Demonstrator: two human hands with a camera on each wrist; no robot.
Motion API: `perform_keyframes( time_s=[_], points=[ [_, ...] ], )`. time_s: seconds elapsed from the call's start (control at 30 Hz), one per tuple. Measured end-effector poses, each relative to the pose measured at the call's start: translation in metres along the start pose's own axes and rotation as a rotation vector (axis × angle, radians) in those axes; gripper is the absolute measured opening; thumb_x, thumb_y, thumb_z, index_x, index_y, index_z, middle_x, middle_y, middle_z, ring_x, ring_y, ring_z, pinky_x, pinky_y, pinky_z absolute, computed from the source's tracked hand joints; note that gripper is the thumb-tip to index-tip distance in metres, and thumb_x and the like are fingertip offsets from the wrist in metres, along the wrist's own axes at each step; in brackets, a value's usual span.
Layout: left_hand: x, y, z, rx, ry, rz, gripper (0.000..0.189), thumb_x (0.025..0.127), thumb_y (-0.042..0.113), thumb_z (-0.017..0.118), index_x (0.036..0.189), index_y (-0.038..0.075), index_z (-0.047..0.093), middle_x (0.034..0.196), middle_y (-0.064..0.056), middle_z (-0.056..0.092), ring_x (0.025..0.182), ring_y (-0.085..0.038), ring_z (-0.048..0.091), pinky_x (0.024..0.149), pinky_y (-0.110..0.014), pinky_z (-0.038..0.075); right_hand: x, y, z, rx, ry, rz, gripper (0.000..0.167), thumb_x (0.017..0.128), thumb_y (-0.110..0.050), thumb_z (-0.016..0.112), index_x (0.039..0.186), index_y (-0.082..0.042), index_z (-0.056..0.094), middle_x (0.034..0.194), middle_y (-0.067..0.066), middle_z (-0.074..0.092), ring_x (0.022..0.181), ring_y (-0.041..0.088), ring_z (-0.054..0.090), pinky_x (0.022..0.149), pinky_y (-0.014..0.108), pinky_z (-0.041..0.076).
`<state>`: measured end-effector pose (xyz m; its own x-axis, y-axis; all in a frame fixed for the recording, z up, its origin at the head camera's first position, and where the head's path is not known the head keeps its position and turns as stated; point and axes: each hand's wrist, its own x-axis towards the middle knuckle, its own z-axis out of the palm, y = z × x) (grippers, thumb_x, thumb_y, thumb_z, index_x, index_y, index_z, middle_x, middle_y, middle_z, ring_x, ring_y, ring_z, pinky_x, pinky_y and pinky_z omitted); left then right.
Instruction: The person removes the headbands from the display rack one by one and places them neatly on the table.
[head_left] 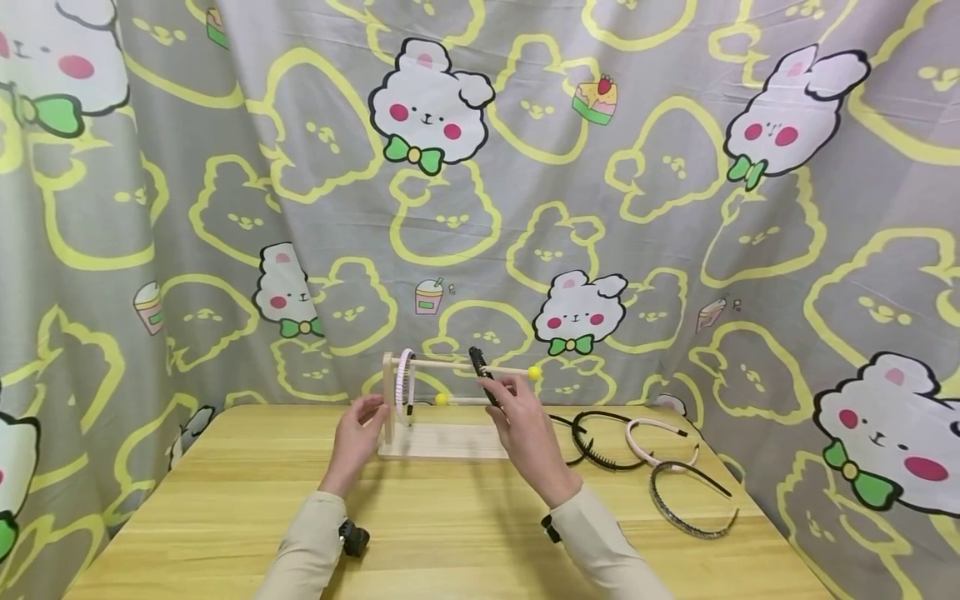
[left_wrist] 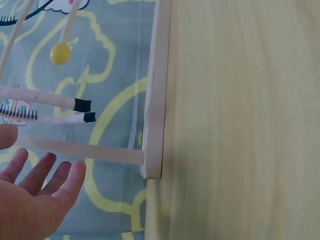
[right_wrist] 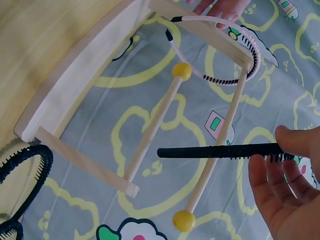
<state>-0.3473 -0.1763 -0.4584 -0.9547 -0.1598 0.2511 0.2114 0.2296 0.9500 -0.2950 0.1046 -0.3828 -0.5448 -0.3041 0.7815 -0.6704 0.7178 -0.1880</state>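
A wooden headband rack (head_left: 450,443) stands at the table's back, its two rods tipped with yellow balls. Between thumb and fingers my right hand (head_left: 525,433) pinches a black toothed headband (right_wrist: 215,151), which crosses the upper rod (right_wrist: 220,130) toward its ball end. Near the rack's left post (head_left: 387,400) a pale pink headband (head_left: 403,385) with black tips hangs on that rod. My left hand (head_left: 358,437) is beside this post with nothing in its grasp; its fingers (left_wrist: 75,177) are spread and relaxed in the left wrist view. Whether they touch the post, I cannot tell.
On the right of the table lie several headbands: black ones (head_left: 592,454), a pink one (head_left: 637,450) and a dark grey one (head_left: 671,515). A patterned curtain (head_left: 495,208) hangs close behind the wooden table (head_left: 420,542).
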Motion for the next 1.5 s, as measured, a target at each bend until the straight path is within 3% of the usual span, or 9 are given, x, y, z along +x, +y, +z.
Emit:
perform_keyframes(
  time_s=[0.17, 0.27, 0.47, 0.6, 0.73, 0.97, 1.27, 1.5],
  points=[
    [0.005, -0.006, 0.003, -0.002, -0.101, 0.038, 0.051, 0.108, 0.017, 0.051, 0.156, 0.006, 0.036, 0.157, -0.023, 0.042, 0.146, -0.043, 0.038, 0.118, -0.057, 0.036, 0.004, 0.001, 0.0, 0.02, 0.018, -0.026, 0.05, 0.09, 0.0, 0.076, 0.135, -0.019, 0.065, 0.119, 0.007, 0.059, 0.078, 0.013, 0.061, 0.063, 0.024, 0.055],
    [0.006, -0.009, 0.002, -0.006, -0.115, 0.058, 0.056, 0.109, 0.016, 0.049, 0.161, 0.009, 0.029, 0.159, -0.023, 0.04, 0.144, -0.043, 0.038, 0.117, -0.058, 0.037, 0.008, 0.001, 0.0, 0.011, 0.01, -0.038, 0.049, 0.091, -0.001, 0.075, 0.135, -0.019, 0.065, 0.119, 0.007, 0.059, 0.077, 0.013, 0.061, 0.062, 0.024, 0.054],
    [0.008, -0.009, 0.002, -0.008, -0.068, 0.059, 0.052, 0.108, 0.011, 0.049, 0.159, 0.012, 0.035, 0.153, -0.022, 0.047, 0.134, -0.039, 0.047, 0.11, -0.056, 0.045, 0.014, 0.004, -0.005, -0.047, 0.001, -0.043, 0.05, 0.091, -0.001, 0.075, 0.136, -0.02, 0.065, 0.115, 0.005, 0.059, 0.071, 0.012, 0.058, 0.057, 0.024, 0.051],
    [0.008, -0.008, 0.002, -0.007, -0.062, 0.046, 0.051, 0.108, 0.011, 0.05, 0.158, 0.013, 0.038, 0.151, -0.022, 0.049, 0.131, -0.037, 0.049, 0.107, -0.055, 0.048, 0.012, 0.007, -0.013, -0.108, -0.002, -0.059, 0.051, 0.088, 0.002, 0.077, 0.133, -0.02, 0.067, 0.113, 0.005, 0.06, 0.077, 0.014, 0.062, 0.058, 0.025, 0.053],
    [0.008, -0.008, 0.001, -0.007, -0.061, 0.035, 0.05, 0.108, 0.012, 0.05, 0.157, 0.015, 0.04, 0.15, -0.021, 0.05, 0.129, -0.035, 0.049, 0.104, -0.052, 0.05, 0.006, 0.01, -0.021, -0.167, -0.016, -0.096, 0.057, 0.086, 0.005, 0.079, 0.134, -0.023, 0.067, 0.11, 0.002, 0.06, 0.085, 0.015, 0.062, 0.058, 0.025, 0.053],
    [0.007, -0.008, 0.0, -0.004, -0.062, 0.024, 0.049, 0.109, 0.012, 0.049, 0.157, 0.015, 0.041, 0.15, -0.02, 0.049, 0.125, -0.033, 0.049, 0.102, -0.05, 0.051, 0.002, 0.013, -0.031, -0.177, -0.043, -0.182, 0.055, 0.092, 0.004, 0.072, 0.137, -0.026, 0.066, 0.111, 0.003, 0.06, 0.087, 0.015, 0.059, 0.054, 0.021, 0.048],
    [0.007, -0.008, -0.001, 0.008, -0.063, 0.028, 0.049, 0.108, 0.011, 0.05, 0.157, 0.014, 0.042, 0.149, -0.021, 0.05, 0.122, -0.033, 0.051, 0.098, -0.043, 0.054, 0.016, 0.015, -0.022, -0.301, -0.154, -0.283, 0.067, 0.088, 0.018, 0.063, 0.139, -0.025, 0.065, 0.122, 0.008, 0.06, 0.1, 0.021, 0.06, 0.055, 0.026, 0.048],
    [0.006, -0.01, -0.001, -0.014, -0.06, 0.027, 0.049, 0.109, 0.013, 0.05, 0.157, 0.014, 0.042, 0.15, -0.022, 0.05, 0.122, -0.034, 0.051, 0.101, -0.053, 0.053, 0.023, 0.016, -0.012, -0.39, -0.212, -0.303, 0.068, 0.089, 0.018, 0.059, 0.142, -0.025, 0.063, 0.12, 0.007, 0.06, 0.105, 0.023, 0.059, 0.06, 0.027, 0.052]
  ],
)
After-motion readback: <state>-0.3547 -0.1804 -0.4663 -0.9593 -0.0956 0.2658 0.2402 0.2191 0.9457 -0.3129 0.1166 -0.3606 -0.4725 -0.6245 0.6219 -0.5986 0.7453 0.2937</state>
